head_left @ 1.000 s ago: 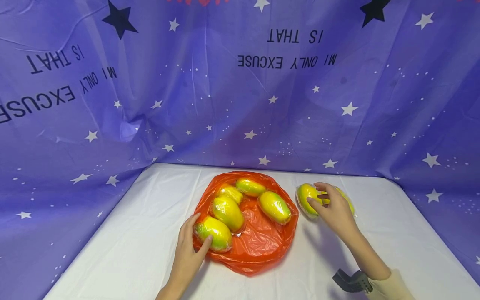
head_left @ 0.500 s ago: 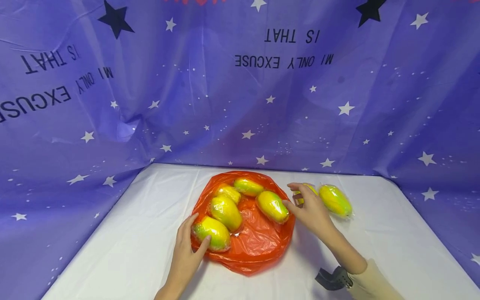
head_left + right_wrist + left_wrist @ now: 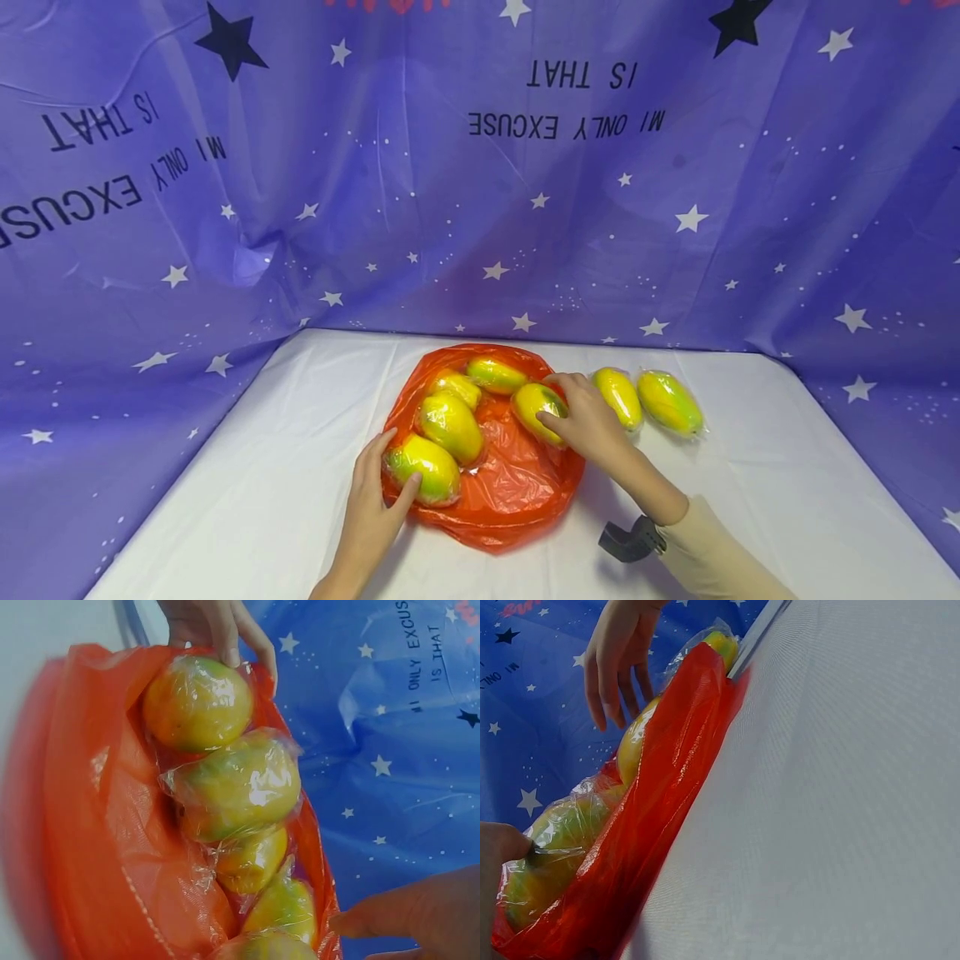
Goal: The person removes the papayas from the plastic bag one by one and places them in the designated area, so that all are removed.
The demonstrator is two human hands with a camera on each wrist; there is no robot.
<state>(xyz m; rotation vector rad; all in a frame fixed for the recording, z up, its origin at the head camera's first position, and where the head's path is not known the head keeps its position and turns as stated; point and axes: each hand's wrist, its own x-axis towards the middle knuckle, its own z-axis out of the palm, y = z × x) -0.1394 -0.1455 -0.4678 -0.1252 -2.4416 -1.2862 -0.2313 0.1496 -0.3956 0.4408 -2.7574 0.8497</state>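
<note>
A red plastic bag (image 3: 517,492), its mouth spread wide, lies on the table with several plastic-wrapped yellow-green mangoes in it. My left hand (image 3: 371,500) holds the front-left mango (image 3: 431,471) at the bag's edge, thumb on the fruit and fingers along its outer side. Over the bag's right rim, my right hand (image 3: 588,421) hovers at the right mango (image 3: 536,408), fingers spread loosely. In the left wrist view, the right hand's fingers (image 3: 609,694) hang relaxed and grip nothing. The right wrist view shows a wrapped mango (image 3: 199,705) beside the left hand (image 3: 214,626).
Two more wrapped mangoes, one nearer the bag (image 3: 618,398) and one farther right (image 3: 670,402), lie on the white-covered table (image 3: 772,483). Behind it hangs a purple star-printed cloth (image 3: 450,208). A black strap (image 3: 630,540) juts from the right wrist.
My right hand has moved left, from above the two mangoes on the table to the right mango in the bag. My left hand has stayed in place.
</note>
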